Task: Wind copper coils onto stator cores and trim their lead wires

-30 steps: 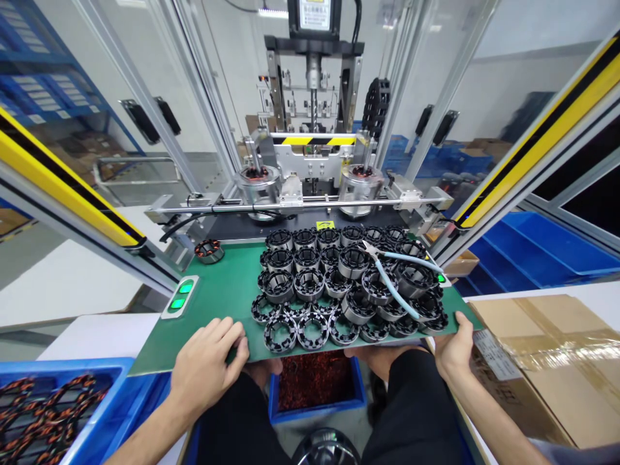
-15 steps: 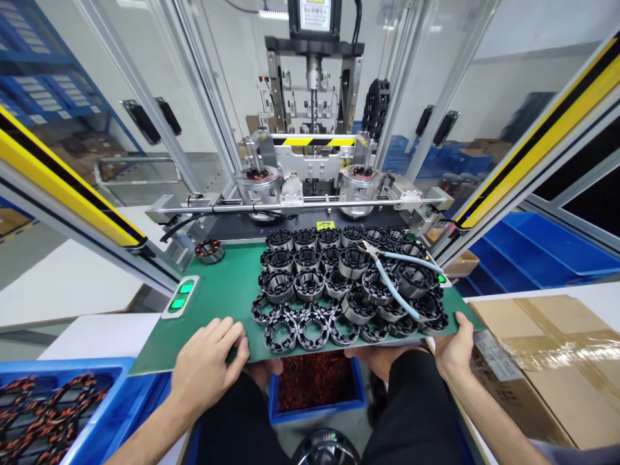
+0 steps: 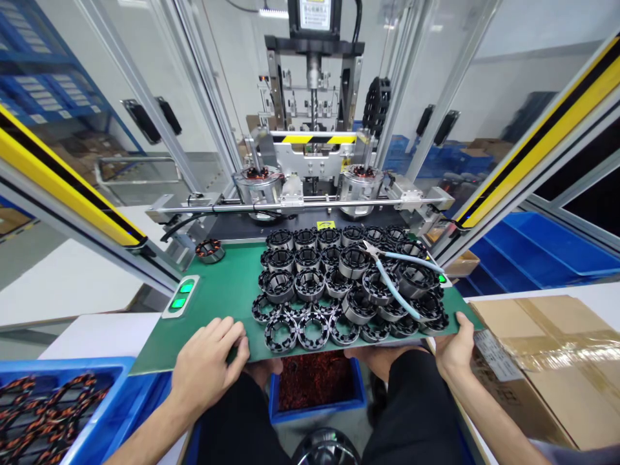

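My left hand (image 3: 210,361), fingers curled into a loose fist, rests on the front edge of the green tabletop (image 3: 232,271); nothing shows in it. At the right front corner, my right hand (image 3: 455,345) grips the tabletop edge, thumb on top and fingers hidden below. Between the hands stand rows of bare stator cores (image 3: 310,282), black and silver rings, some stacked. Cutting pliers (image 3: 394,284) with light blue handles lie open across them. One copper-wound stator (image 3: 210,250) sits alone at the back left. In the machine, a left holder (image 3: 259,184) and a right holder (image 3: 361,184) each carry a wound stator.
A metal bar (image 3: 310,205) crosses before the holders. Green-lit buttons (image 3: 180,296) are set at left. A blue bin (image 3: 97,368) of wound stators stands left, a cardboard box (image 3: 557,361) right. Below the table is a blue bin (image 3: 317,405) of reddish scraps.
Both machine holders look sharper than before and their visible sides differ slightly, as if turned. My hands, the cores and the pliers have not moved.
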Motion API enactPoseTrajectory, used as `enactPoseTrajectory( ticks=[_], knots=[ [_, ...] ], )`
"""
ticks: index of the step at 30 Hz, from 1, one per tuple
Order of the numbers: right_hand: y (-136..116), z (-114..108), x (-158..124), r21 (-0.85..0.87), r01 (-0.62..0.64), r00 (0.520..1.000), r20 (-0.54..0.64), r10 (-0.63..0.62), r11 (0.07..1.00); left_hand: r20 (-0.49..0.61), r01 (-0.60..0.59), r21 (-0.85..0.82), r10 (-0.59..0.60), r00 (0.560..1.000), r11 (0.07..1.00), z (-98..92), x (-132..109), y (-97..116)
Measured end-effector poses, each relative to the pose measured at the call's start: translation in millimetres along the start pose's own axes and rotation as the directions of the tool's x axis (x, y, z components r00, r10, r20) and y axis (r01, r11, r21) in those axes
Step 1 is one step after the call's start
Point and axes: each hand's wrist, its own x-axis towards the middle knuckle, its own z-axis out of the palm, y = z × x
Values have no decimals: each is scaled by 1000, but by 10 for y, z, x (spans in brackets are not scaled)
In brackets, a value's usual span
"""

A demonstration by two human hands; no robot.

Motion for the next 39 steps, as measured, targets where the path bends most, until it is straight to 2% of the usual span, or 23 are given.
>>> enactPoseTrajectory(
  ticks=[7,21,39],
  knots=[
    [-58,76,-63,17,23,1000,-17,-23,1000,6,0,6,0,1000,1000,-11,-8,0],
    [-42,63,-48,-10,27,999,-30,-27,1000,-13,6,-16,-6,1000,1000,-21,15,17],
    [4,9,19,-8,40,999,8,-40,999,3,22,-12,-22,1000,1000,-6,-5,5]
  ],
)
